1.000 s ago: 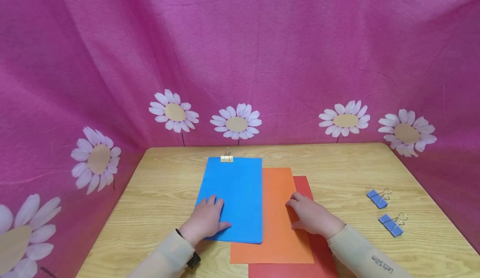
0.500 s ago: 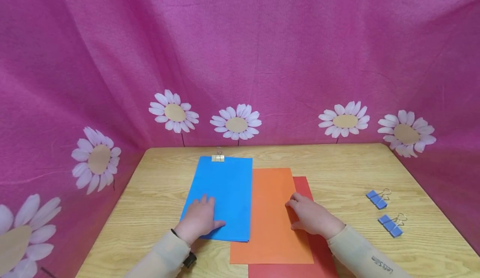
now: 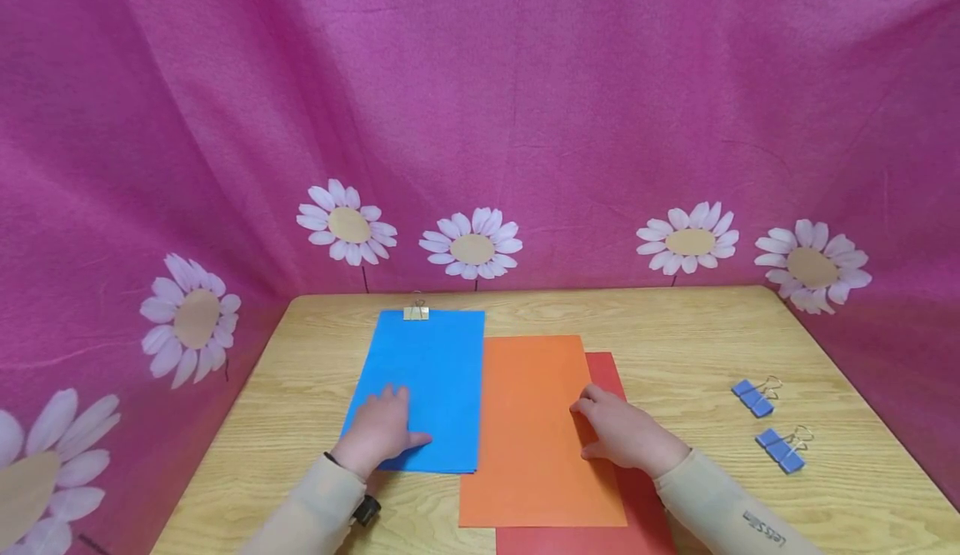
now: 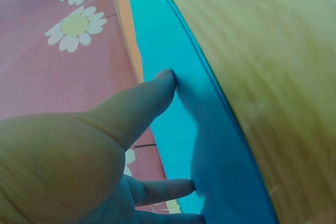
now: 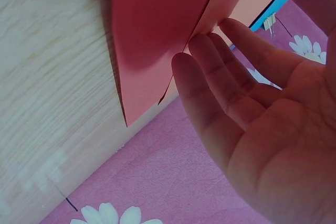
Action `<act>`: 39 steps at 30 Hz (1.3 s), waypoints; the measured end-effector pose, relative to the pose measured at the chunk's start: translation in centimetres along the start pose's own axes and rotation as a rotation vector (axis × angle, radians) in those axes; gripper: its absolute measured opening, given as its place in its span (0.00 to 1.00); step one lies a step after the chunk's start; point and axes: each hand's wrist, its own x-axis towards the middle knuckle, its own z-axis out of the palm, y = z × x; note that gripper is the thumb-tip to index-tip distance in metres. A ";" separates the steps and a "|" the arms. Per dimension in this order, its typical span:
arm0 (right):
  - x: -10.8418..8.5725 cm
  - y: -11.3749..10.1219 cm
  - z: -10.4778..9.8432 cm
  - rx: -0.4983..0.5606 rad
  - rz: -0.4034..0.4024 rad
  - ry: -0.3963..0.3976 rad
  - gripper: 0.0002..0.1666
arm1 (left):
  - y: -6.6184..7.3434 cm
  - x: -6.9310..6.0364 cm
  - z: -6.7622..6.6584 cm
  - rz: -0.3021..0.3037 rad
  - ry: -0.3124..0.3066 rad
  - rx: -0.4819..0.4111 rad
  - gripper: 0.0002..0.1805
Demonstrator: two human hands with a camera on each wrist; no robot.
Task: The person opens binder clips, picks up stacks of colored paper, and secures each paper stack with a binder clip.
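Note:
A stack of blue paper (image 3: 442, 363) lies at the left, a gold binder clip (image 3: 416, 314) on its far edge. My left hand (image 3: 378, 430) rests its fingertips and outstretched thumb on the near part of the stack. In the left wrist view the stack shows several layered edges under the thumb (image 4: 157, 90). Orange paper (image 3: 532, 430) lies right beside the blue, on top of red paper (image 3: 645, 505) that sticks out to the right and front. My right hand (image 3: 626, 434) touches the orange paper's right edge with extended fingertips, palm over the red.
Two blue binder clips (image 3: 753, 397) with wire handles lie on the wooden table (image 3: 697, 330) at the right. A pink cloth (image 3: 570, 122) printed with white daisies hangs behind and along both sides. A dark band (image 3: 367, 509) circles the left wrist.
The blue stack with its gold clip has slid left under my left hand, uncovering more of the orange paper. My right hand and the orange and red papers have stayed in place.

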 end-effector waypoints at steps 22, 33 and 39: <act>-0.1 0.0 -0.1 -0.008 -0.039 0.026 0.32 | -3.9 0.0 -1.2 -0.081 0.006 -0.048 0.46; 0.0 0.0 -0.2 0.009 -0.018 0.008 0.32 | -5.6 0.2 -2.0 -0.106 -0.042 -0.069 0.48; -0.1 -0.1 -0.2 0.015 -0.001 -0.005 0.32 | -6.4 0.5 -2.4 -0.113 -0.074 -0.101 0.47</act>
